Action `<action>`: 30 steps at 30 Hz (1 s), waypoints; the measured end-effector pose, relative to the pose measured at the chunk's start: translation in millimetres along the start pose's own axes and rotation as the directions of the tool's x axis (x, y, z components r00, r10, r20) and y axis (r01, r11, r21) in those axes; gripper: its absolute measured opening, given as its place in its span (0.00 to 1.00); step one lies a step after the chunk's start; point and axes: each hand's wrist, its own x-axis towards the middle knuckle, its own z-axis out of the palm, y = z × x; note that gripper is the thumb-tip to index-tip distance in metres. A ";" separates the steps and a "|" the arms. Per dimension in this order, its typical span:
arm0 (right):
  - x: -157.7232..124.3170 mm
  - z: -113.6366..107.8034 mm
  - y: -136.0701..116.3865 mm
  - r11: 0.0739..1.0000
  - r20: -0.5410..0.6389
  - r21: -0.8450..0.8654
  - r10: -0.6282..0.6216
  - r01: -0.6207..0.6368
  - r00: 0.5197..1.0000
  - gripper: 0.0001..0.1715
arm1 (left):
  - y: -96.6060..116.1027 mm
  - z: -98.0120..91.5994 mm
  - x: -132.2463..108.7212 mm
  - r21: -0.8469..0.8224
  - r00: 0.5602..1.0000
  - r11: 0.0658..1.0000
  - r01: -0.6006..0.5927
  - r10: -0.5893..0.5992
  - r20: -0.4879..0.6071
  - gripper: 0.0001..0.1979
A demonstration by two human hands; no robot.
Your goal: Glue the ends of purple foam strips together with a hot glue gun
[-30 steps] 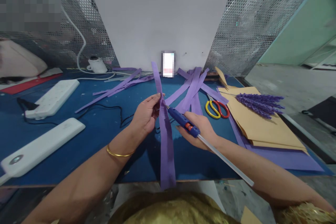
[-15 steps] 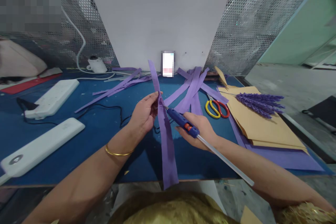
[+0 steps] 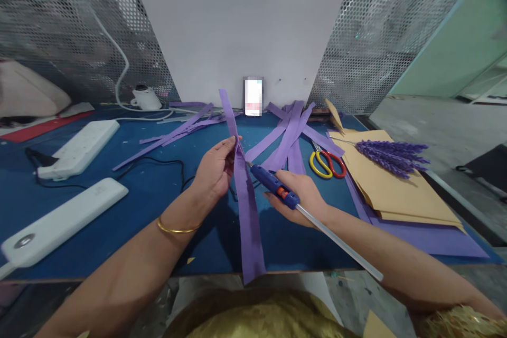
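Note:
My left hand point(image 3: 216, 171) pinches a long purple paper strip point(image 3: 246, 206) near its middle, holding it up over the blue table point(image 3: 150, 195). The strip's lower end hangs past the table's front edge and its upper end points toward the white board. My right hand point(image 3: 301, 195) grips a blue glue gun point(image 3: 273, 185) with a clear glue stick point(image 3: 340, 245) trailing back along my forearm. The gun's nozzle touches the strip just below my left fingers.
Several more purple strips point(image 3: 285, 137) lie at the back. Yellow-and-red scissors point(image 3: 327, 163), brown paper sheets point(image 3: 392, 185) and a lavender bunch point(image 3: 392, 156) sit at the right. White power strips point(image 3: 79, 148) and black cables are at the left. A white board point(image 3: 241, 37) stands behind.
My left hand and the strip have shifted slightly left and up, and the glue gun nozzle has followed along the strip.

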 end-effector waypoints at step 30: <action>0.0 0.5 -0.3 1.000 0.039 -0.015 -0.001 0.002 0.999 0.17 | 1.2 1.3 -0.4 -0.011 1.000 1.000 0.004 -0.005 -0.026 0.06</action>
